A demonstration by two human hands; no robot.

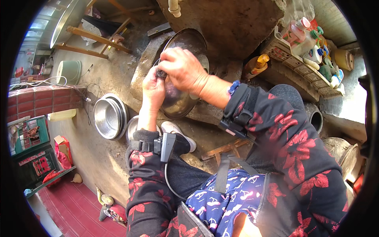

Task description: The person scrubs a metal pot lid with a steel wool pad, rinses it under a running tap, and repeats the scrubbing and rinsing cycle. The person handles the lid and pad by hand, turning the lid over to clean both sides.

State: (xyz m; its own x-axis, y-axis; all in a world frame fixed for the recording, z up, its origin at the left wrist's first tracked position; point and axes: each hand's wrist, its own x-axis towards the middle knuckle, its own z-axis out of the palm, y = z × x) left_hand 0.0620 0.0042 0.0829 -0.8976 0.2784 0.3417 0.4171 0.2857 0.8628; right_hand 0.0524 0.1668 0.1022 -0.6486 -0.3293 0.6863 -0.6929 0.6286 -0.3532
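Observation:
A large round metal pan [177, 106] stands tilted in front of me, against a low concrete basin [140, 72]. My left hand [154, 87] is at its near-left rim, thumb upward, with the fingers hidden behind the rim. Across the pan reaches my right hand [183, 68], fingers curled over a dark scouring pad [160, 74]. That pad is pressed at the rim, right by my left thumb. Both hands cover part of the pan's inner face, so its handle, if any, cannot be seen.
Nested metal basins [108, 118] sit on the floor at left, with a green bucket [69, 72] beyond. A plastic crate [296, 66] of bottles stands at right, near a yellow bottle [256, 66]. Overhead hangs a pipe end [174, 9]. A wooden stool [225, 149] is beneath me.

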